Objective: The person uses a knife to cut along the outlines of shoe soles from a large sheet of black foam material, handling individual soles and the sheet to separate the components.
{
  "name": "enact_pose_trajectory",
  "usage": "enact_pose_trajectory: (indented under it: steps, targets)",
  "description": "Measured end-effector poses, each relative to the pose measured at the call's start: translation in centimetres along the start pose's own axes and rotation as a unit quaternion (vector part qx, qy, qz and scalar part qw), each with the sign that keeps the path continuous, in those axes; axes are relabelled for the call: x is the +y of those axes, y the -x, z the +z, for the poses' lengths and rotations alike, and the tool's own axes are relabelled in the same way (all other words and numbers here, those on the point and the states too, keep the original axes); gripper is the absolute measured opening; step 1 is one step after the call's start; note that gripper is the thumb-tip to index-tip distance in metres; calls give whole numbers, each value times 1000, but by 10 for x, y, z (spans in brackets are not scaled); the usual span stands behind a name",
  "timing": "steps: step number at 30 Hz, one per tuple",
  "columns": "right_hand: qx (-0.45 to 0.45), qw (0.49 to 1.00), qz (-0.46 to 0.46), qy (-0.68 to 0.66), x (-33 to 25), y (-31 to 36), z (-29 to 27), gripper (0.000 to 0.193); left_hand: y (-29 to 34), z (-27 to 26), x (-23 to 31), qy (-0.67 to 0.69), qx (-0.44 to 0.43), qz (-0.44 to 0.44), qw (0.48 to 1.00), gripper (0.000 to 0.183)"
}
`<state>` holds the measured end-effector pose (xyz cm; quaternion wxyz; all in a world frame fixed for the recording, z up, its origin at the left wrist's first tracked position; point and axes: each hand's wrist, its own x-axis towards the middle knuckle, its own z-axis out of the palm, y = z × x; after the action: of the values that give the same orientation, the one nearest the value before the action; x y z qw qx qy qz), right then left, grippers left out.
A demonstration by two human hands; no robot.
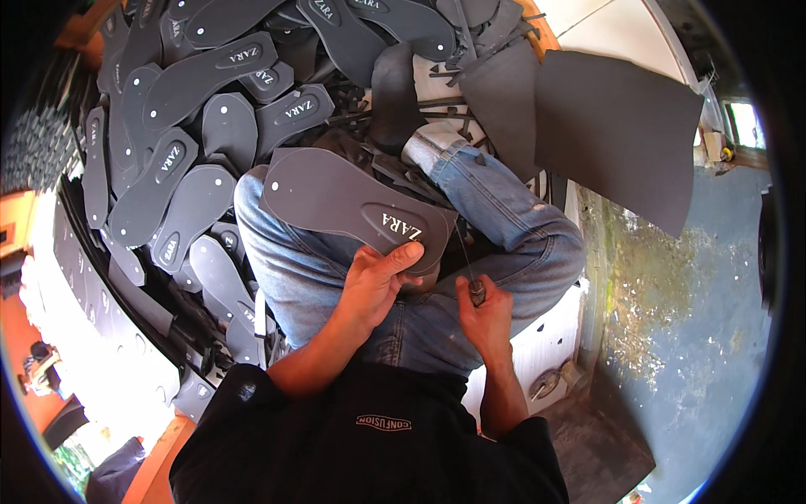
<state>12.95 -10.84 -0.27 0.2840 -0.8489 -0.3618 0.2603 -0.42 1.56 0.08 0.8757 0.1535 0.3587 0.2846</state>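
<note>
My left hand (379, 281) grips a dark grey shoe insole (327, 193) at its heel end, thumb on top near the pale lettering and fingers underneath. The insole lies slantwise over my lap, its wide toe end toward the upper left. To the right of the heel, my right hand (487, 311) is closed around the handle of a thin-bladed knife (476, 288). Its narrow blade points up and away, close beside the insole's heel edge; whether it touches the edge I cannot tell. My crossed legs in jeans are beneath both hands.
Many similar insoles (206, 80) are heaped ahead and to the left. Dark offcut strips (437, 105) lie around my foot (395, 97). Large dark sheets (617, 130) stick out at the right, above a worn blue-grey floor (688, 336). A roll of tape (547, 384) sits near my right elbow.
</note>
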Motion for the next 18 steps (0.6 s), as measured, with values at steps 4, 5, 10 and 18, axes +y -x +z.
enact_pose_trajectory:
  steps: [4, 5, 10, 18]
  targets:
    - [13, 999, -26, 13, 4, 3, 3, 31, -1, -8, -4, 3, -25, 3, 1000, 23]
    - [14, 999, -22, 30, 5, 5, 5, 30, -1, -12, -4, -5, -35, 0, 999, 21]
    - [-37, 995, 31, 85, -5, 4, 11, 23, 1, -23, -2, -24, -21, -4, 999, 14]
    - [-71, 991, -113, 2, -27, -40, 21, 23, 29, -29, -21, -115, -21, -62, 991, 24]
